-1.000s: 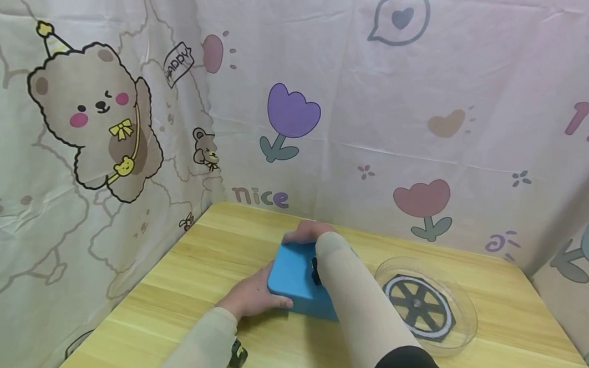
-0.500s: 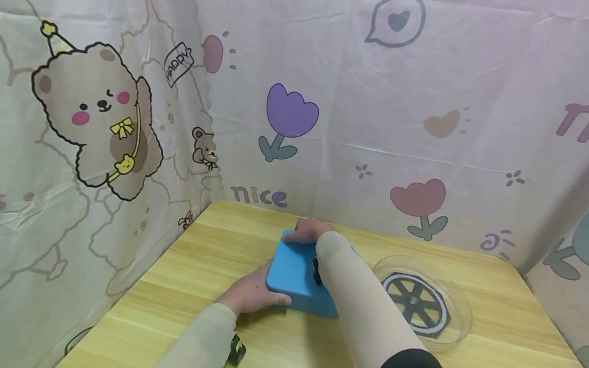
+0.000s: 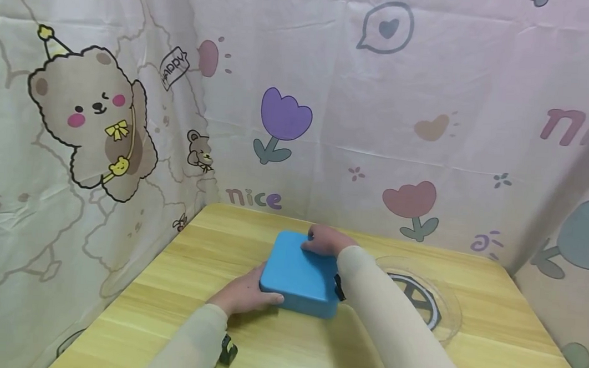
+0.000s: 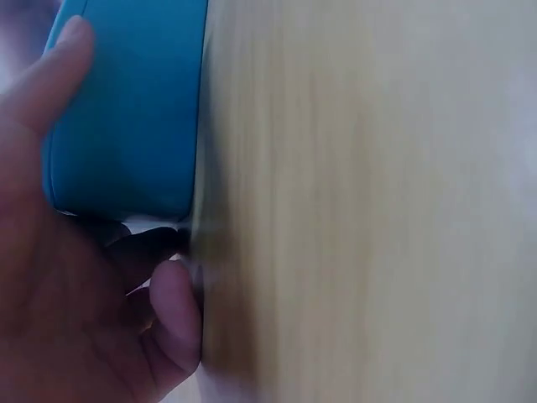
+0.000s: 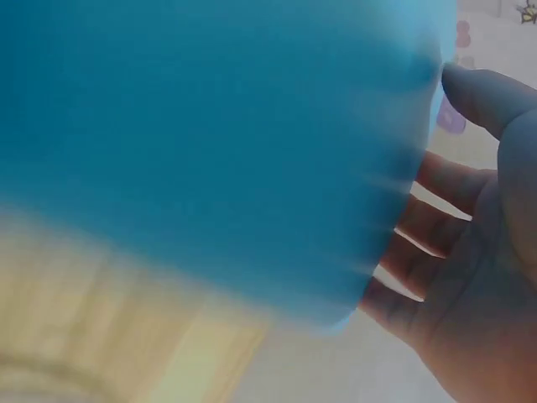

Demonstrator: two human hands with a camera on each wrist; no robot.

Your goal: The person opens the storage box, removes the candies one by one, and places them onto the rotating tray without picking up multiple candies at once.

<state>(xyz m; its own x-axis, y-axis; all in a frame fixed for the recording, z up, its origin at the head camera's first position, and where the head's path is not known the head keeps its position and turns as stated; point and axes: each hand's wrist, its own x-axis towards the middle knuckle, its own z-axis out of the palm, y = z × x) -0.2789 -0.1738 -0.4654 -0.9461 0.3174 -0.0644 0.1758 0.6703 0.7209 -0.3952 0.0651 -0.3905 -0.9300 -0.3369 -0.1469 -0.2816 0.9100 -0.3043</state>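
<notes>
A blue square box (image 3: pixel 297 267) with a rounded lid sits on the wooden table, seen in every view. My left hand (image 3: pixel 246 292) grips its near left corner, the thumb along the front face and the fingers round the left side. In the left wrist view the thumb (image 4: pixel 63 71) presses on the box's side. At the far right edge of the box, my right hand (image 3: pixel 327 241) holds the lid's rim. The right wrist view has the thumb (image 5: pixel 478 92) at the rim and the fingers (image 5: pixel 411 264) spread along the edge; their tips are partly hidden by the box.
Right of the box lies a clear round dish (image 3: pixel 456 320) with a dark, spoked, white-ringed disc (image 3: pixel 435 308), partly covered by my right forearm. A printed cloth (image 3: pixel 337 125) hangs behind the table (image 3: pixel 286 350) and along its sides. A black wrist mount (image 3: pixel 228 350) shows at my left sleeve.
My right hand has slid rightward along the box's far edge, away from the far left corner, uncovering more of the lid. The left hand keeps its grip. The head view has shifted slightly.
</notes>
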